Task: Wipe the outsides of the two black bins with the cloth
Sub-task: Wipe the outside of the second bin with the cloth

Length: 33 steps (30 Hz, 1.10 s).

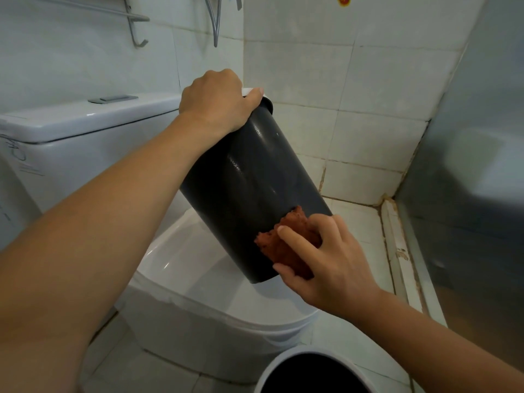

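A black bin [249, 180] hangs tilted in the air above the closed toilet lid, its rim pointing up and away from me. My left hand [215, 103] grips that rim from the left, fingers curled over the edge. Against the bin's lower side near its base lies a reddish-brown cloth [286, 245], and my right hand [326, 259] holds it there with the forefinger laid across it. At the bottom edge of the view stands the second black bin [312, 373], upright on the floor with a white rim, partly cut off.
A white toilet [204, 285] with its lid down sits under the held bin, its cistern [71, 129] at the left. White tiled walls form a corner behind. A frosted shower screen [467, 180] and its floor rail close off the right side.
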### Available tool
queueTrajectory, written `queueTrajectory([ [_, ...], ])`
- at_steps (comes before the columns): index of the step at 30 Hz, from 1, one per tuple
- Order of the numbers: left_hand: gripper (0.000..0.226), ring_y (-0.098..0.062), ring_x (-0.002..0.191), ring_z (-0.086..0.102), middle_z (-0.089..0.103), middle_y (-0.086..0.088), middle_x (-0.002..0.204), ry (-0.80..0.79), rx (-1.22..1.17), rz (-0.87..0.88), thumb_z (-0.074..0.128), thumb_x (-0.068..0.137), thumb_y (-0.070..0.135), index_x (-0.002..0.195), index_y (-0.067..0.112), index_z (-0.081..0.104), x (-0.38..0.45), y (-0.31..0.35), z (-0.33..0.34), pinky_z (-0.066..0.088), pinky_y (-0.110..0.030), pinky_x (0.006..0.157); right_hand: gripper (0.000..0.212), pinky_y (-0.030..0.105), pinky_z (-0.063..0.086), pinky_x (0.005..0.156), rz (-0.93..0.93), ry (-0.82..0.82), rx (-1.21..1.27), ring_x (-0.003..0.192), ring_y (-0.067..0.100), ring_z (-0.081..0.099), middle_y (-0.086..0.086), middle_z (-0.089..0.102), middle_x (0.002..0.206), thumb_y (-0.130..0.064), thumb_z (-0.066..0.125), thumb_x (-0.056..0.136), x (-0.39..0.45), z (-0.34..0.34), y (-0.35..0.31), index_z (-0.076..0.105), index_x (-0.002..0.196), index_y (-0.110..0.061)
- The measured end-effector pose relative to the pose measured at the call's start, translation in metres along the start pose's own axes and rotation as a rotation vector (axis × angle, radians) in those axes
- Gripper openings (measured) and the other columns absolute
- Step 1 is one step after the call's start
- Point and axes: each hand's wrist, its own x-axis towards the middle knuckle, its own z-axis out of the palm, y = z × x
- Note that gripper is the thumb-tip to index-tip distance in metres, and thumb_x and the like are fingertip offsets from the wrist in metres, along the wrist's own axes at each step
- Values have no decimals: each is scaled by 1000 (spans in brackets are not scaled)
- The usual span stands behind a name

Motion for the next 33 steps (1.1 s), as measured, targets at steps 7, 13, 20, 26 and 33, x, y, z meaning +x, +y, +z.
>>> queueTrajectory([
  [7, 56, -23, 62, 50, 53, -2, 70, -8, 21, 5, 43, 92, 67, 72, 16, 56, 2, 3, -1, 37, -33, 59, 44, 27, 40, 74, -48, -40, 0, 92, 21, 44, 7, 47, 113, -51, 67, 93, -3, 1, 4, 67, 127, -22],
  [13, 58, -19, 57, 44, 51, -2, 67, 5, 20, -23, 43, 94, 66, 67, 15, 55, 0, -7, -2, 28, -31, 53, 46, 27, 50, 71, 311, 33, 116, 98, 16, 46, 4, 54, 111, -53, 59, 95, 13, -5, 22, 64, 130, -24],
  [20, 59, -18, 57, 45, 53, -2, 67, 16, 12, 21, 43, 93, 67, 68, 16, 56, -1, 5, -5, 29, -31, 54, 34, 30, 45, 74, -16, -16, 78, 93, 20, 47, 3, 52, 111, -47, 61, 98, 8, 1, 1, 66, 123, -25],
  [26, 61, -15, 55, 44, 51, 3, 63, 23, -23, 44, 41, 90, 75, 62, 22, 51, -6, -1, -5, 28, -30, 52, 44, 23, 49, 78, 435, 82, 219, 98, 11, 48, -7, 55, 110, -57, 49, 99, 28, -2, 35, 63, 132, -33],
  [33, 64, -12, 51, 42, 46, 7, 55, 104, -64, 135, 38, 90, 78, 55, 25, 42, -16, 9, -8, 20, -26, 49, 41, 13, 37, 97, 285, 98, 269, 112, 11, 42, -6, 51, 127, -48, 57, 98, 11, 1, 12, 64, 134, -30],
])
